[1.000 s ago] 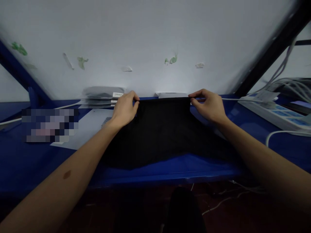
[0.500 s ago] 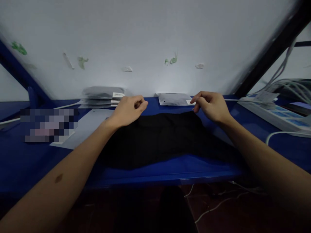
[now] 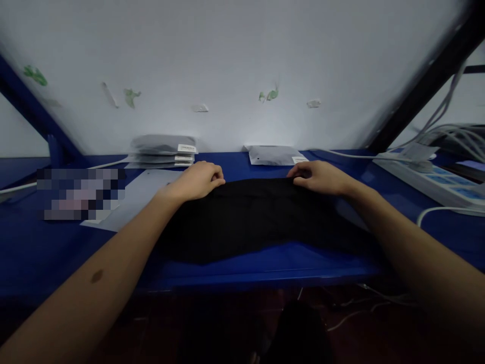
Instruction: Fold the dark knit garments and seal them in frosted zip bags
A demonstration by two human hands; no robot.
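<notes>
A piece of black cloth [image 3: 250, 217] lies spread across the blue table, its lower edge near the table's front. What garment it is, if any, the dark picture does not show. My left hand [image 3: 199, 180] pinches the cloth at its far left corner, thumb against curled fingers. At the far right corner, my right hand [image 3: 312, 176] has its thumb and fingertips closed on the far edge. Between both hands that edge runs nearly straight.
Behind my left hand is a stack of grey plastic packets [image 3: 162, 150] with white labels. Another packet [image 3: 275, 155] lies by the wall. A flat pale bag [image 3: 140, 197] is at left, beside a blurred-out patch. Right are a white power strip [image 3: 435, 179] and cables.
My right hand has come down and slightly left, from above the cloth onto its far edge. My left hand has lowered a little onto the far left corner.
</notes>
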